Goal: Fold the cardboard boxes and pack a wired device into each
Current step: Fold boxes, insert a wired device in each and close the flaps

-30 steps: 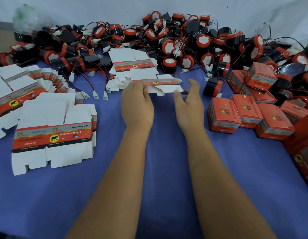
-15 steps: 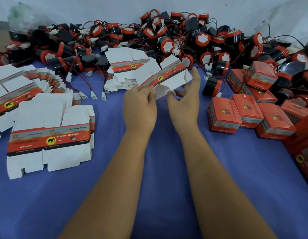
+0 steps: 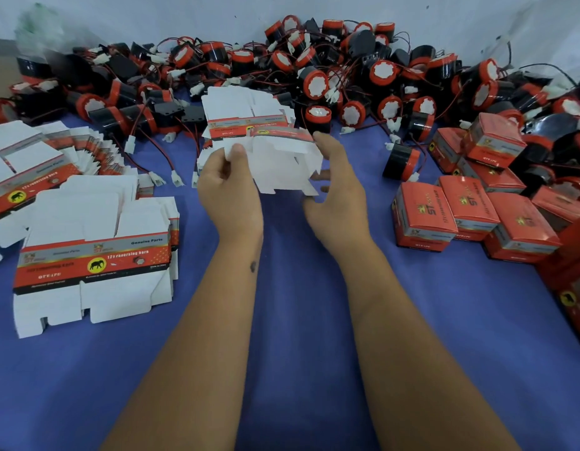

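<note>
I hold one unfolded cardboard box (image 3: 282,164) above the blue table, its white flaps toward me and a red printed band along its top. My left hand (image 3: 228,187) pinches its left flap between thumb and fingers. My right hand (image 3: 335,190) cups its right side, fingers spread around the edge. Right behind it lies a small stack of flat boxes (image 3: 243,109). A big heap of black and red wired devices (image 3: 347,79) with red wires and white plugs fills the back of the table. One device (image 3: 400,162) lies alone to the right of my hands.
A stack of flat boxes (image 3: 93,255) lies at the left, with a fanned row of more flat boxes (image 3: 38,154) behind it. Several folded red boxes (image 3: 477,219) stand at the right. The blue table cloth (image 3: 298,320) spreads under my forearms.
I have lifted the flat box off the stack and drawn it toward me. It has turned so its white flaps face me, and my hands have spread apart on its two sides.
</note>
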`<action>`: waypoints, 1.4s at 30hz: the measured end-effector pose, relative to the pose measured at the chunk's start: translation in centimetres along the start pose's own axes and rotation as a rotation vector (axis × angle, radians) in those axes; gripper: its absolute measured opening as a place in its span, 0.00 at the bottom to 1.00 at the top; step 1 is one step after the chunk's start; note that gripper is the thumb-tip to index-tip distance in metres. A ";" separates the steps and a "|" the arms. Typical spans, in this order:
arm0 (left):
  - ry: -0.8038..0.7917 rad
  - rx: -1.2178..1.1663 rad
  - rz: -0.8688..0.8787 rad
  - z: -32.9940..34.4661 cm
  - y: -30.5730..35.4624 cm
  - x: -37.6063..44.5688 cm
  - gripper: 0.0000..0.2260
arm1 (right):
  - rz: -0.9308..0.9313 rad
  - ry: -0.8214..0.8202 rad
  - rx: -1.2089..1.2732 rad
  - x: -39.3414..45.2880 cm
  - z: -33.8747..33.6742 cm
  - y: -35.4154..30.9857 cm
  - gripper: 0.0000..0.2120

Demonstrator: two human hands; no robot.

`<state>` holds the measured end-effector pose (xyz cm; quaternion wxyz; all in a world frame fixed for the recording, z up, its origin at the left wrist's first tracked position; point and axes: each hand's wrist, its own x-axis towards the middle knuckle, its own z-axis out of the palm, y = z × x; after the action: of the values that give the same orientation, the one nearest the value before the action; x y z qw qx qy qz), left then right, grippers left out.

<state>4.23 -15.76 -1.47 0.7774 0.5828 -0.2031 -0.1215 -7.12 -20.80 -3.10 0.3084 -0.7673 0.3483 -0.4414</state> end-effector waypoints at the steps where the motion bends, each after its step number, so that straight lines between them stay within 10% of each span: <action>1: -0.012 -0.040 -0.023 -0.2 0.1 0.1 0.16 | 0.014 0.036 0.015 0.1 -0.1 0.0 0.34; 11: -0.136 -0.240 -0.289 -0.9 0.6 1.0 0.15 | 0.067 -0.032 0.311 -0.3 -0.4 -1.3 0.21; 26: -0.543 -0.329 -0.215 0.2 0.4 -0.5 0.17 | 0.232 0.087 0.575 0.3 0.0 -2.5 0.16; 42: -0.489 -0.218 -0.210 0.9 -0.1 -1.4 0.14 | 0.335 -0.004 0.820 0.4 -0.1 -2.0 0.12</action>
<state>2.56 -15.91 -1.56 0.7465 0.4670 -0.3091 -0.3593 -6.57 -19.98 -1.32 0.6553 -0.5154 0.2634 -0.4853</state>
